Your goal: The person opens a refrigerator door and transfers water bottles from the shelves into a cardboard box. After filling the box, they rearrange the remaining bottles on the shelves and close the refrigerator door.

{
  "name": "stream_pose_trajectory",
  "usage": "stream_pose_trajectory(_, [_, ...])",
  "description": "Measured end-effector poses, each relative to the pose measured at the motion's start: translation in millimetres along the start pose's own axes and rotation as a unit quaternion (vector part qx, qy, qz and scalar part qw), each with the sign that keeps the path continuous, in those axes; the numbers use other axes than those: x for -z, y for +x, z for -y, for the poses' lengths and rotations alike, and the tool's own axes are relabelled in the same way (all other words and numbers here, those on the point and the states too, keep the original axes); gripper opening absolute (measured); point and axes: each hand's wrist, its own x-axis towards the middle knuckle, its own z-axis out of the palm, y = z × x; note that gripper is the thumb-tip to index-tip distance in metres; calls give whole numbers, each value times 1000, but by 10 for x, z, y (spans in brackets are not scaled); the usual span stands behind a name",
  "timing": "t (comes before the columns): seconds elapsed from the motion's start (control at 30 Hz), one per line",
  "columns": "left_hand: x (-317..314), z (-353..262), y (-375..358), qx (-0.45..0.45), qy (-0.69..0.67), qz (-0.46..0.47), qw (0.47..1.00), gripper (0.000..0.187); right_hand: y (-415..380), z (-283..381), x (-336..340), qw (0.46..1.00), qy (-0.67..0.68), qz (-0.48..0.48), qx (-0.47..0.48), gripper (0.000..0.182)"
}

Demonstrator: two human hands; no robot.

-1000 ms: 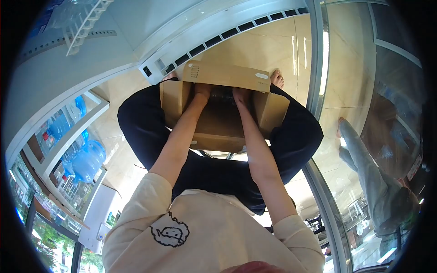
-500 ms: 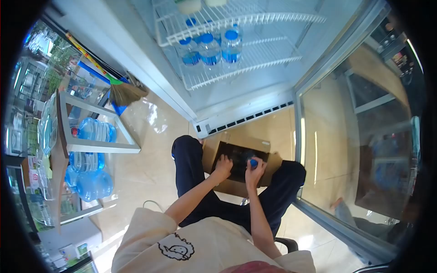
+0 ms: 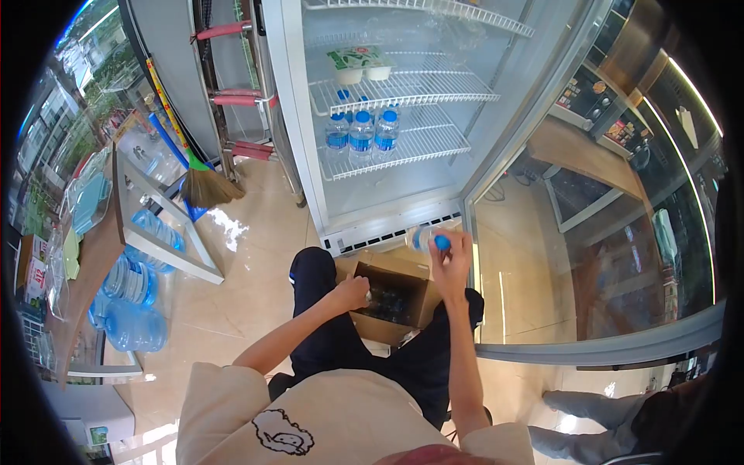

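My right hand (image 3: 452,257) is raised above the cardboard box (image 3: 383,328) and grips a clear water bottle (image 3: 428,237) with a blue cap, pointing toward the open fridge. At the box's left edge, my left hand (image 3: 354,292) is closed around the top of another bottle (image 3: 370,295). The box sits on the floor between my knees, with several dark bottles inside. On a wire shelf (image 3: 422,147) of the fridge stand three blue-capped water bottles (image 3: 360,130); white cups (image 3: 359,65) rest on the shelf above.
The fridge's glass door (image 3: 589,232) stands open to my right. A broom (image 3: 200,180) leans left of the fridge. Large blue water jugs (image 3: 132,306) fill a low rack at left. Another person's legs (image 3: 604,422) show at the bottom right.
My head has tilted up, bringing the fridge shelves into view. My right hand has lifted a blue-capped bottle out of the box toward the fridge. My left hand moved to the box's left edge.
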Motion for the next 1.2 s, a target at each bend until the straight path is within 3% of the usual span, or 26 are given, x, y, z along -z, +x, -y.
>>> stream_pose_trajectory(0.13, [147,66,-83,-14,30,23,999,59,1002,464,63,992,110,-22,61,19])
stream_pose_trajectory(0.2, [214,87,-144,-1,23,17,1000,55,1441,797,-7,965,256,-47,-6,17])
stream_pose_trajectory(0.27, [231,130,-211,6,21,11,1000,54,1830,1040,-83,954,294,-57,-11,20])
stream_pose_trajectory(0.37, [214,188,-303,13,17,6,1000,58,2355,1124,-279,951,291,-93,55,22])
stream_pose_trajectory(0.57, [276,333,-423,53,-59,-8,997,61,3136,1114,-572,973,162,-159,43,21])
stream_pose_trajectory(0.67, [172,430,-488,34,-93,-34,994,56,3352,1172,-700,983,20,-147,106,21])
stream_pose_trajectory(0.87, [189,454,-519,27,-106,-68,992,50,3684,998,-967,980,-69,-119,141,25])
stream_pose_trajectory(1.07, [193,498,-560,33,-163,-69,984,51,3745,782,-1092,952,-218,-51,209,45])
stream_pose_trajectory(1.2, [359,394,-585,50,-170,-70,982,51,3504,902,-940,971,-155,-2,181,54])
